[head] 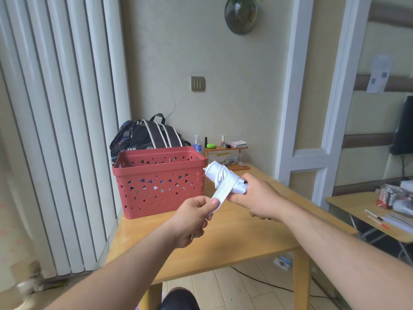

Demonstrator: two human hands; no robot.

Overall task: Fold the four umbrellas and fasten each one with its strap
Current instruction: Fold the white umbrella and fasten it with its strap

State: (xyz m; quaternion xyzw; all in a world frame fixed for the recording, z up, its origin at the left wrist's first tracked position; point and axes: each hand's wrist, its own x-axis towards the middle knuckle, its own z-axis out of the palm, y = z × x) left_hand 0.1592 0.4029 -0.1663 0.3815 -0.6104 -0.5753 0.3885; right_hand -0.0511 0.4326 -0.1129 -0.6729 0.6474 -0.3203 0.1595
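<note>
A white folded umbrella (220,175) was held in mid-air at the centre of the frame, above the tabletop (223,231), its rolled canopy pointing up and left toward the red basket (159,182). The right hand (257,198) had its fingers curled round the umbrella's lower end, and the left hand (193,218) pinched the free end of the white strap (220,193) between thumb and fingers, the strap running up and wrapping across the canopy. The perforated red basket stood on the tabletop just left of the umbrella; bits of blue, white and other colours showed through its triangular holes, but what lay inside could not be told. Behind it sat a dark backpack (145,136), and to its right a small wooden shelf (226,148) carried bottles, a green item and cards. A pale wall with a switch plate (198,83) rose behind, white vertical blinds (55,130) filled the left of the frame, and another table (368,211) stood at the right edge.
</note>
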